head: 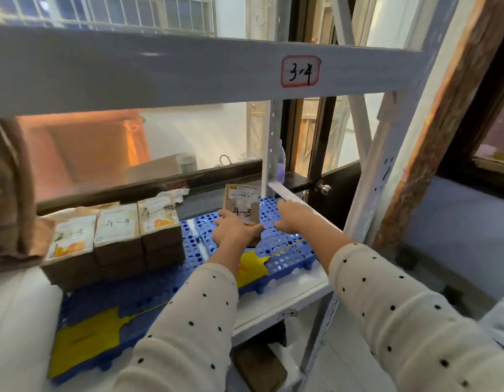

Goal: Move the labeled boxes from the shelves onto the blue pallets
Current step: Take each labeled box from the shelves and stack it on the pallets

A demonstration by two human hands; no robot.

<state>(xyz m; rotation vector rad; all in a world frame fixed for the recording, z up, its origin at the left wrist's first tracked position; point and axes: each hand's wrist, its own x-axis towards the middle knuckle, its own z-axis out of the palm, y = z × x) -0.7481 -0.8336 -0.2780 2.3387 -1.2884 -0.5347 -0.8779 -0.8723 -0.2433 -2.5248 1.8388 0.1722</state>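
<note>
A small brown box labeled "4-3" (243, 205) stands tilted on end over the right blue pallet (284, 247). My left hand (233, 230) grips its lower edge, fingers curled round it. My right hand (294, 217) reaches past the box's right side with fingers extended, beside the white shelf rail; whether it touches the box is unclear. On the left blue pallet (84, 309) sit stacked brown boxes (115, 236) with labels such as "4-4" and "-3".
A grey shelf beam marked "3-4" (301, 71) runs overhead. A white upright (269, 148) stands just behind the box. Yellow tags (252, 265) lie on both pallets. A brown bag (10, 190) hangs at the far left. Window behind.
</note>
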